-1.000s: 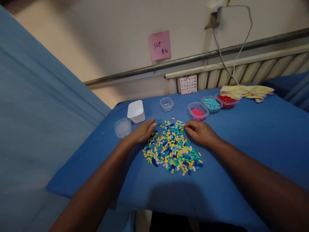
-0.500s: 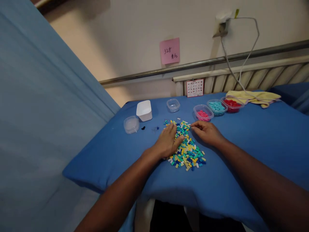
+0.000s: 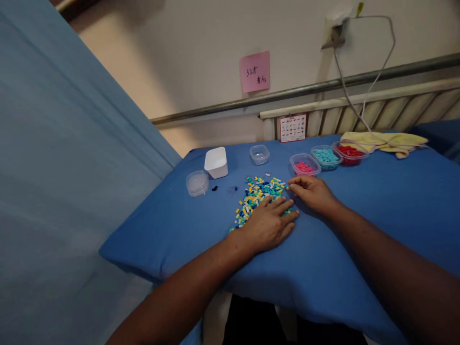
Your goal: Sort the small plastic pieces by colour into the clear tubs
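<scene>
A loose pile of small plastic pieces (image 3: 257,192), in yellow, teal, dark blue and white, is spread on the blue cloth. My left hand (image 3: 271,224) lies palm down over the near side of the pile, fingers stretched and apart, hiding some pieces. At the pile's right edge, my right hand (image 3: 313,193) has thumb and forefinger pinched close together. Whether a piece is between those fingertips is too small to make out. Just behind that hand stands a clear tub (image 3: 313,163) with pink pieces.
Right of the pink tub stand tubs of turquoise pieces (image 3: 325,156) and red pieces (image 3: 349,152), near a yellow cloth (image 3: 384,140). A white container (image 3: 216,165), a clear tub (image 3: 259,157) and a clear lidded box (image 3: 197,184) stand farther left. A curtain (image 3: 72,143) hangs at left.
My left hand has slid from the pile's left side towards its near right side, and the pieces there have shifted and spread left. My right hand stays pinched at the right edge.
</scene>
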The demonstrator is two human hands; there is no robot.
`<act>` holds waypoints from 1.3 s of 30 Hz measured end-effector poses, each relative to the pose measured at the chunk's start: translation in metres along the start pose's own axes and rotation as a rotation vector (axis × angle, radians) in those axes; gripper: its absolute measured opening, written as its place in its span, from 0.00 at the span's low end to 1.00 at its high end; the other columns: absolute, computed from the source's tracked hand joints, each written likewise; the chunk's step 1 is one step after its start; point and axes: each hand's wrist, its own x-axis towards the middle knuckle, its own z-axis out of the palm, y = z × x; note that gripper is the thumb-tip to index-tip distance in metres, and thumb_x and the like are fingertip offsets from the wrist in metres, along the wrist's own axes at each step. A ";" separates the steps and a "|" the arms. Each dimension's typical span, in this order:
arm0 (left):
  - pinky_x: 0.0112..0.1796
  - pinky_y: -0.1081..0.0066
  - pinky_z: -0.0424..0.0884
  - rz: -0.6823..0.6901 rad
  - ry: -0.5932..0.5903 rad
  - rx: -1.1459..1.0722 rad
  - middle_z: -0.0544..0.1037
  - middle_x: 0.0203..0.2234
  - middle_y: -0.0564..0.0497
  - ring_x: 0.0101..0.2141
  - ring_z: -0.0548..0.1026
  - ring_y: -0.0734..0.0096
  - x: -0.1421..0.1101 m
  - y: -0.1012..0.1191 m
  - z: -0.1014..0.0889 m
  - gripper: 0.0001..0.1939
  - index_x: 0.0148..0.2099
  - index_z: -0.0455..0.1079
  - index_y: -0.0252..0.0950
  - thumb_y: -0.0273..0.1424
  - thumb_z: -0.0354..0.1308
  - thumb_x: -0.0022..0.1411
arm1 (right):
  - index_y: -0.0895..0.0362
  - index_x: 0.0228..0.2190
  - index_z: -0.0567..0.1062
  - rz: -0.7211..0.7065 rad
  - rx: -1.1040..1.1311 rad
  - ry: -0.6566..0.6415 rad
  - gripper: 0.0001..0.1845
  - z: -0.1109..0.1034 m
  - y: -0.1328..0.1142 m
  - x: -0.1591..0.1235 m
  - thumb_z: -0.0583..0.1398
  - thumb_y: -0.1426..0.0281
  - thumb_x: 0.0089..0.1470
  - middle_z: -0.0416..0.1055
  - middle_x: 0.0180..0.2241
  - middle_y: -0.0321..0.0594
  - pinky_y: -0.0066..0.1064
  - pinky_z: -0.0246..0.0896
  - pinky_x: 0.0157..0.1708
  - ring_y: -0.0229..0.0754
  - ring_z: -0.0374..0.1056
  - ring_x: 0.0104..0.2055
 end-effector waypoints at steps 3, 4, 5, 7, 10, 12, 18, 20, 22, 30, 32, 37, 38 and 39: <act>0.69 0.45 0.54 -0.102 -0.043 -0.024 0.60 0.73 0.44 0.72 0.60 0.49 -0.002 -0.024 -0.013 0.26 0.71 0.68 0.43 0.43 0.44 0.80 | 0.57 0.38 0.83 -0.006 -0.013 -0.016 0.16 0.000 0.000 0.001 0.65 0.58 0.55 0.81 0.31 0.40 0.32 0.67 0.30 0.41 0.71 0.29; 0.70 0.46 0.54 -0.127 -0.050 -0.043 0.59 0.74 0.44 0.72 0.59 0.50 -0.007 -0.029 -0.018 0.26 0.71 0.68 0.43 0.44 0.43 0.80 | 0.57 0.38 0.83 -0.010 -0.011 -0.018 0.16 0.000 0.000 0.001 0.65 0.58 0.55 0.81 0.31 0.40 0.32 0.66 0.30 0.41 0.71 0.29; 0.70 0.48 0.53 -0.156 -0.046 -0.064 0.57 0.75 0.44 0.73 0.58 0.52 -0.014 -0.032 -0.024 0.27 0.72 0.67 0.43 0.46 0.43 0.80 | 0.57 0.38 0.83 -0.016 -0.010 -0.018 0.17 0.000 0.001 0.001 0.65 0.58 0.55 0.81 0.31 0.40 0.32 0.66 0.31 0.41 0.72 0.29; 0.72 0.51 0.50 -0.237 -0.009 -0.096 0.54 0.76 0.45 0.74 0.53 0.55 -0.034 -0.032 -0.033 0.30 0.75 0.62 0.44 0.49 0.42 0.80 | 0.57 0.38 0.83 -0.027 -0.019 -0.012 0.16 0.000 0.001 0.001 0.65 0.58 0.55 0.81 0.31 0.40 0.33 0.66 0.31 0.42 0.72 0.30; 0.72 0.44 0.47 -0.412 -0.028 -0.109 0.43 0.78 0.41 0.76 0.45 0.48 -0.073 -0.022 -0.037 0.44 0.81 0.45 0.44 0.60 0.48 0.73 | 0.57 0.38 0.83 -0.040 -0.065 0.016 0.15 0.002 0.000 0.001 0.64 0.59 0.56 0.82 0.32 0.41 0.34 0.68 0.33 0.43 0.74 0.32; 0.71 0.39 0.47 -0.488 -0.088 -0.124 0.38 0.78 0.39 0.76 0.41 0.43 -0.093 -0.015 -0.032 0.52 0.82 0.38 0.44 0.64 0.50 0.69 | 0.56 0.38 0.83 -0.059 -0.097 0.047 0.15 0.003 0.000 0.002 0.63 0.60 0.58 0.82 0.34 0.41 0.35 0.69 0.36 0.44 0.76 0.34; 0.71 0.43 0.49 -0.504 -0.021 -0.167 0.33 0.78 0.36 0.76 0.38 0.43 -0.081 -0.018 -0.007 0.52 0.81 0.38 0.38 0.62 0.50 0.71 | 0.55 0.38 0.83 -0.106 -0.174 0.071 0.15 0.002 -0.001 -0.001 0.61 0.59 0.60 0.82 0.33 0.41 0.35 0.70 0.36 0.45 0.76 0.34; 0.71 0.43 0.49 -0.480 0.011 -0.156 0.37 0.78 0.35 0.76 0.39 0.42 -0.062 -0.026 -0.001 0.48 0.80 0.44 0.37 0.61 0.50 0.72 | 0.55 0.38 0.83 -0.113 -0.187 0.077 0.16 0.000 -0.001 -0.003 0.61 0.58 0.62 0.82 0.33 0.41 0.36 0.69 0.36 0.45 0.75 0.34; 0.70 0.40 0.49 -0.481 0.033 -0.119 0.40 0.78 0.36 0.76 0.41 0.42 -0.041 -0.035 0.001 0.45 0.79 0.49 0.38 0.60 0.49 0.73 | 0.56 0.38 0.83 -0.110 -0.200 0.082 0.17 -0.002 -0.001 -0.003 0.60 0.57 0.63 0.82 0.33 0.41 0.36 0.69 0.36 0.46 0.75 0.34; 0.68 0.35 0.49 -0.520 0.013 -0.139 0.49 0.77 0.36 0.75 0.48 0.40 0.031 -0.088 0.002 0.42 0.78 0.54 0.39 0.60 0.41 0.75 | 0.58 0.59 0.78 -0.262 -0.461 -0.072 0.28 0.003 -0.004 0.002 0.54 0.53 0.70 0.74 0.63 0.53 0.51 0.59 0.69 0.57 0.68 0.67; 0.69 0.44 0.51 -0.482 -0.015 -0.185 0.55 0.75 0.35 0.74 0.53 0.45 0.043 -0.105 0.006 0.42 0.77 0.56 0.36 0.59 0.39 0.76 | 0.59 0.65 0.73 -0.246 -0.561 -0.137 0.33 0.008 -0.003 0.003 0.51 0.51 0.72 0.66 0.69 0.55 0.53 0.51 0.73 0.58 0.60 0.72; 0.71 0.57 0.48 -0.250 -0.074 -0.242 0.60 0.73 0.37 0.73 0.56 0.55 0.052 -0.120 0.015 0.40 0.76 0.59 0.34 0.55 0.36 0.78 | 0.58 0.69 0.68 -0.182 -0.686 -0.195 0.37 0.015 0.001 0.006 0.47 0.49 0.73 0.64 0.70 0.53 0.55 0.49 0.74 0.58 0.56 0.74; 0.71 0.57 0.48 -0.221 -0.074 -0.244 0.59 0.73 0.37 0.73 0.56 0.55 0.049 -0.116 0.014 0.39 0.76 0.58 0.34 0.55 0.37 0.78 | 0.57 0.69 0.68 -0.193 -0.687 -0.200 0.36 0.015 0.002 0.006 0.47 0.49 0.73 0.65 0.70 0.52 0.55 0.50 0.74 0.58 0.57 0.74; 0.71 0.57 0.48 -0.200 -0.073 -0.243 0.58 0.74 0.37 0.73 0.55 0.54 0.043 -0.111 0.011 0.39 0.77 0.57 0.34 0.55 0.37 0.78 | 0.57 0.69 0.68 -0.208 -0.682 -0.205 0.35 0.015 0.003 0.005 0.47 0.50 0.73 0.65 0.70 0.52 0.55 0.50 0.74 0.57 0.58 0.74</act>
